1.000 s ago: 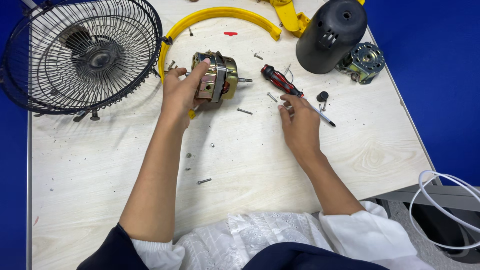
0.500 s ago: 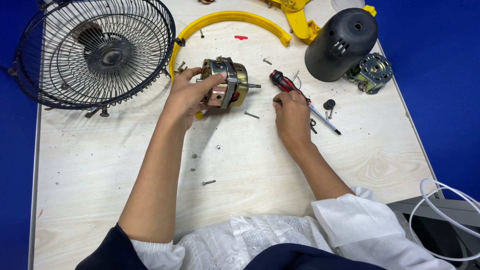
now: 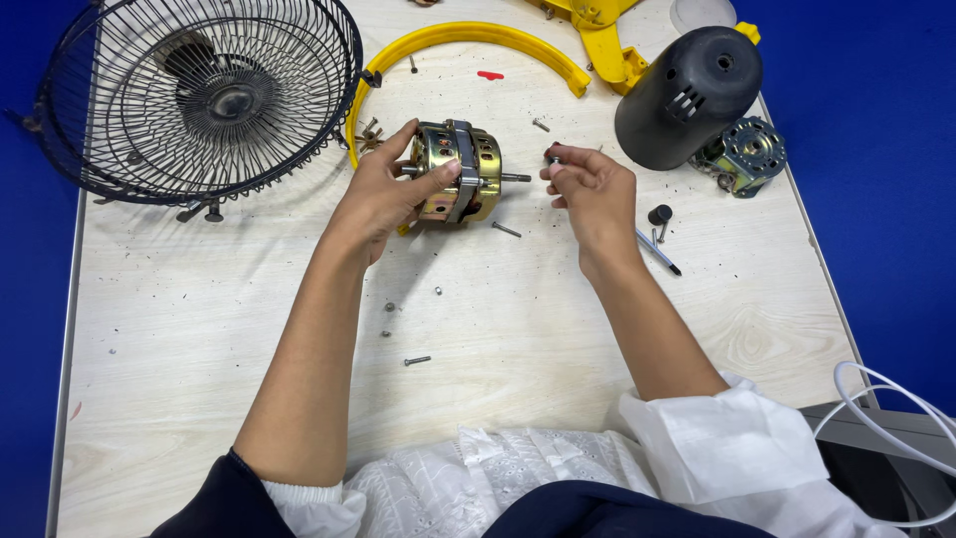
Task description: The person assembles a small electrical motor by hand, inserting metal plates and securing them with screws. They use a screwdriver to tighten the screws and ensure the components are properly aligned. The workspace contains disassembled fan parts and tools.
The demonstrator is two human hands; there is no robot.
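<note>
Hands on pale wooden table: left grips brass motor, right pinches small part.

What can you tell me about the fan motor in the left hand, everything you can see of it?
The fan motor is a short drum of brass-coloured metal with round holes in its casing and a grey metal band around its middle. A thin steel shaft sticks out of its right end, pointing toward the right hand, which does not touch it. It lies on its side, axis roughly level, at the far middle of the pale wooden table. The left hand grips its left end, thumb across the front.
</note>
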